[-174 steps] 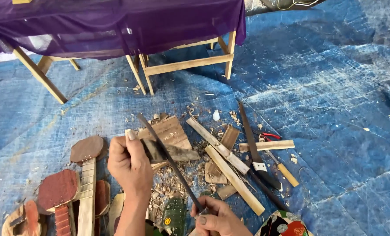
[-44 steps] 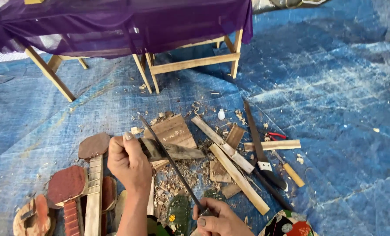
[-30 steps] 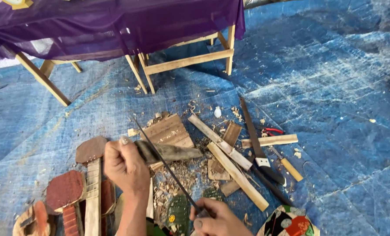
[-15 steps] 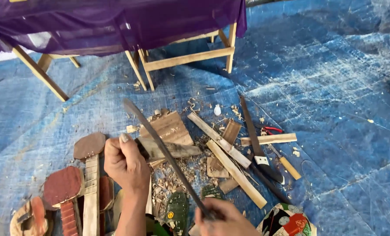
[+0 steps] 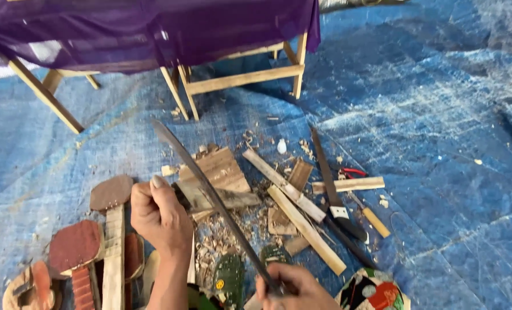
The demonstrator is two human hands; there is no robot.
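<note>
Blade (image 5: 210, 195) raised; left hand (image 5: 159, 215) grips wood (image 5: 221, 198)

A makeshift woodworking spot on the ground: a blue tarp (image 5: 439, 143) covers the floor, littered near the middle with wood shavings (image 5: 221, 241), offcut sticks (image 5: 304, 221) and knives (image 5: 330, 178). Far left stands a rough wooden frame (image 5: 241, 77) draped with purple cloth (image 5: 152, 28).

- One view only, head-worn, looking steeply down and forward over the person's own hands.
- Near: left hand (image 5: 159, 215) and right hand (image 5: 293, 287) sit at the bottom edge, forearms cut off.
- Mid-frame: blue tarp (image 5: 439, 149) on the ground.
- Far, top edge: wooden stand (image 5: 241, 77) under purple cloth (image 5: 152, 28).
</note>
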